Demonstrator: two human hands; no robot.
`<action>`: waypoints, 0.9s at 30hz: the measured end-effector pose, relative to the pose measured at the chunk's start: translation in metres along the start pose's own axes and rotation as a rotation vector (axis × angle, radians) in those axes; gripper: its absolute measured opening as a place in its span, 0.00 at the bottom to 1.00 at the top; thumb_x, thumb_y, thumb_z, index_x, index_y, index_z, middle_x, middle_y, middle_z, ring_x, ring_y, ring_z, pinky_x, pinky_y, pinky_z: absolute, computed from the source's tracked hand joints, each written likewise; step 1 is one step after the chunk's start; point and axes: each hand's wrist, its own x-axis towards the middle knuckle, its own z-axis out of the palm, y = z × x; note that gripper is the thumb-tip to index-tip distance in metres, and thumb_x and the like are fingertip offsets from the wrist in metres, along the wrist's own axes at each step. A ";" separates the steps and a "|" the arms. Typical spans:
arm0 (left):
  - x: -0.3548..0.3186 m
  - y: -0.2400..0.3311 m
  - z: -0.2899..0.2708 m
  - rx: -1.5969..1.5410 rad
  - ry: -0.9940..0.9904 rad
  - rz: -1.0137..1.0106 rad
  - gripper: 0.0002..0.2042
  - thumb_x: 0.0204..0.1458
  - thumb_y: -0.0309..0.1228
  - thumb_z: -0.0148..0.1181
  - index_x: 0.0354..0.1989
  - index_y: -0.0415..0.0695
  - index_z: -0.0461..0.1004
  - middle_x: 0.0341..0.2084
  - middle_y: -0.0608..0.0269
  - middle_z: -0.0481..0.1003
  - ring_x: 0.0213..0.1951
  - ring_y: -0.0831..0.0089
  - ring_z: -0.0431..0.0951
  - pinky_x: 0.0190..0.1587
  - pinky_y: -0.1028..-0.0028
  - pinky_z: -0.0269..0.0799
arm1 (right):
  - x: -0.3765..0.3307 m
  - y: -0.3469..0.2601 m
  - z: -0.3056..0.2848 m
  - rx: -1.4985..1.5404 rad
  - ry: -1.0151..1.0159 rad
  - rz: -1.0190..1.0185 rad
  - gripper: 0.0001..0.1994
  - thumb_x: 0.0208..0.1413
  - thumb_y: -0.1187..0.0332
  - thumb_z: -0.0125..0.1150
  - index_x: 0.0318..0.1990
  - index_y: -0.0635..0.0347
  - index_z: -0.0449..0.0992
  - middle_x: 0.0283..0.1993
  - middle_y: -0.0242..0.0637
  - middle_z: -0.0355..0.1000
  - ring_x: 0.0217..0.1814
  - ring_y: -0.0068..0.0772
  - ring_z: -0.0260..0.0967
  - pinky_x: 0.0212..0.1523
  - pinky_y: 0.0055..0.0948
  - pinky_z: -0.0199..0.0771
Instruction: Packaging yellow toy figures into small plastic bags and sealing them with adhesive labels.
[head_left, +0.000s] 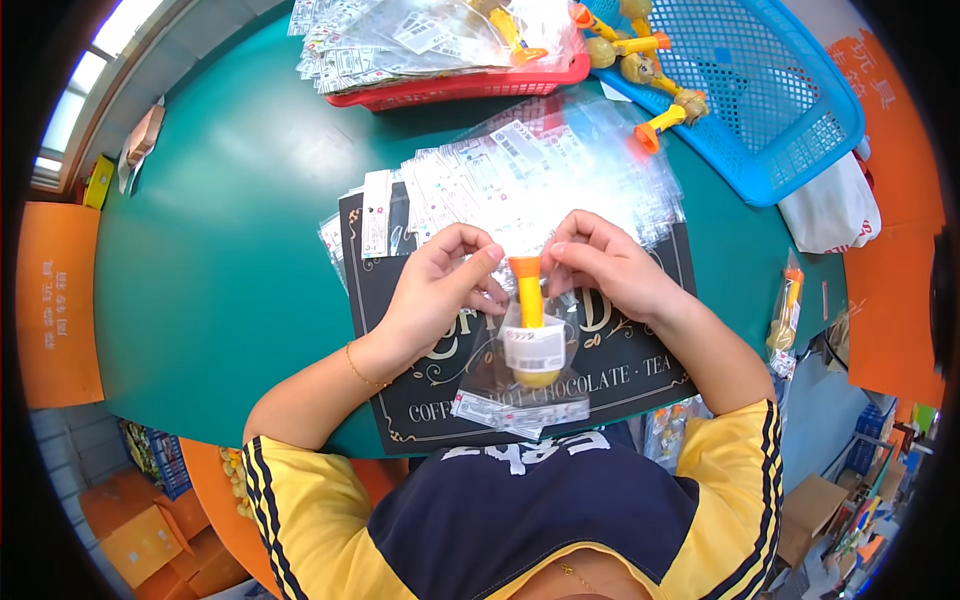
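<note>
Lettering on black mat (640,350), orange box (57,310), shirt (525,500).

Yellow toy (531,305) (bagged) between left hand (440,280) and right hand (612,265)

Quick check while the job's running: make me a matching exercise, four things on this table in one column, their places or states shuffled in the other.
Things
1. Yellow toy with an orange end
2. Red basket
3. Blue basket
4. Black mat

Places or states
A. Lying flat beneath both hands
B. Heaped with clear packaging
C. Between the left hand and the right hand
D. At the far side, to the right of the other basket

Right pairs: 1-C, 2-B, 3-D, 4-A
</note>
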 end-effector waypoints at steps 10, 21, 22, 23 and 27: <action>0.002 -0.009 -0.004 -0.003 -0.009 0.159 0.05 0.59 0.27 0.47 0.38 0.38 0.62 0.39 0.54 0.71 0.38 0.70 0.77 0.40 0.75 0.77 | -0.002 -0.006 -0.001 -0.029 0.092 0.041 0.06 0.58 0.69 0.53 0.40 0.59 0.67 0.33 0.30 0.69 0.31 0.17 0.68 0.33 0.21 0.75; -0.004 -0.007 -0.002 0.012 -0.074 0.218 0.04 0.59 0.26 0.45 0.38 0.39 0.61 0.32 0.58 0.72 0.35 0.72 0.77 0.39 0.73 0.77 | -0.002 -0.002 -0.001 0.048 0.034 -0.008 0.08 0.58 0.66 0.55 0.40 0.61 0.70 0.33 0.31 0.71 0.32 0.17 0.69 0.34 0.19 0.72; -0.004 -0.007 -0.001 0.011 -0.074 0.217 0.04 0.59 0.26 0.45 0.38 0.39 0.61 0.32 0.58 0.72 0.35 0.72 0.77 0.39 0.73 0.77 | -0.003 -0.003 -0.001 0.032 0.017 -0.015 0.08 0.58 0.67 0.55 0.39 0.61 0.70 0.32 0.31 0.71 0.32 0.17 0.69 0.35 0.18 0.71; -0.004 -0.006 0.001 -0.027 -0.065 0.190 0.05 0.59 0.26 0.46 0.40 0.39 0.61 0.31 0.59 0.72 0.34 0.73 0.77 0.38 0.74 0.77 | -0.004 -0.004 0.000 0.016 0.001 -0.023 0.07 0.58 0.67 0.55 0.39 0.61 0.70 0.32 0.30 0.71 0.32 0.17 0.69 0.36 0.18 0.70; -0.005 0.000 0.004 -0.044 -0.015 0.030 0.08 0.58 0.29 0.49 0.42 0.39 0.63 0.29 0.61 0.71 0.27 0.77 0.74 0.34 0.75 0.77 | -0.006 -0.005 0.004 0.016 0.004 -0.035 0.07 0.58 0.68 0.55 0.39 0.61 0.70 0.33 0.30 0.71 0.33 0.17 0.68 0.37 0.17 0.69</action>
